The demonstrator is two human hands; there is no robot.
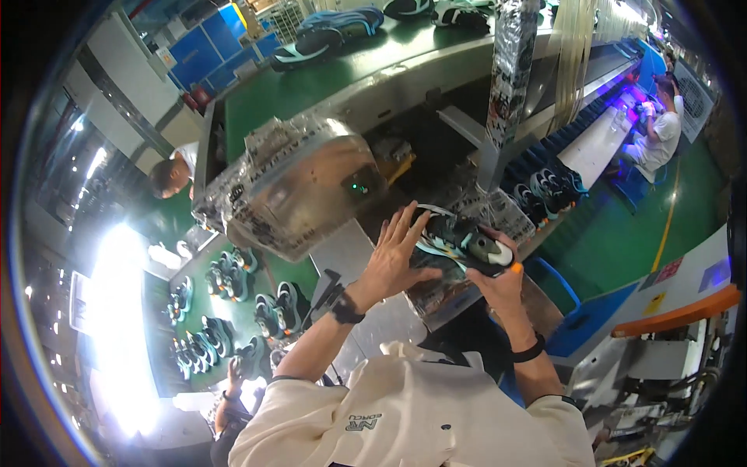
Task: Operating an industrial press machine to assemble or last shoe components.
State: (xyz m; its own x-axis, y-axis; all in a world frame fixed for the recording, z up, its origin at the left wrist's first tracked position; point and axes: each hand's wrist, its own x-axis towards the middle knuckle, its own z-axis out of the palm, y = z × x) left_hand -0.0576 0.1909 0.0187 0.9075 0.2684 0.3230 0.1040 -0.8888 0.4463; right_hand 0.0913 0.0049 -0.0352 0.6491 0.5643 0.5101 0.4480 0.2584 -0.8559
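A black sneaker (451, 232) with pale blue and white sole edges and a small orange patch at the heel is held up in front of me. My right hand (498, 282) grips its heel end, thumb and fingers on either side. My left hand (398, 255) lies along the other end with its fingers stretched out and the thumb apart; the fingertips touch or nearly touch the shoe's edge. Below and behind the shoe is a foil-wrapped part of the workstation (498, 208), partly covered by the shoe and my right hand.
A foil-wrapped machine with a clear cover (311, 191) stands ahead left. A wrapped post (510, 86) rises ahead right. Shoes sit on the green belt (264, 101), on the left table (210, 377) and on the right rack (548, 193). People work at left and right.
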